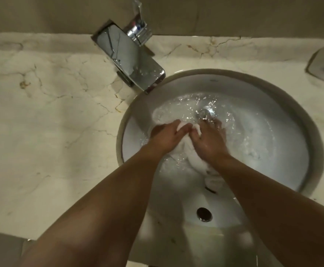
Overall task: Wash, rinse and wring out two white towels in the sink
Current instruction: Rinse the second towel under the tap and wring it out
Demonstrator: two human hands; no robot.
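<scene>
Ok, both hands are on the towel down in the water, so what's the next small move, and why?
Probably rub the gathered fold between the two fists. The left hand and right hand each grip the white towel close together, it lies in rippling water in the sink, and its tail trails toward the near wall, so it looks mid-wash, not ready for wringing.
</scene>
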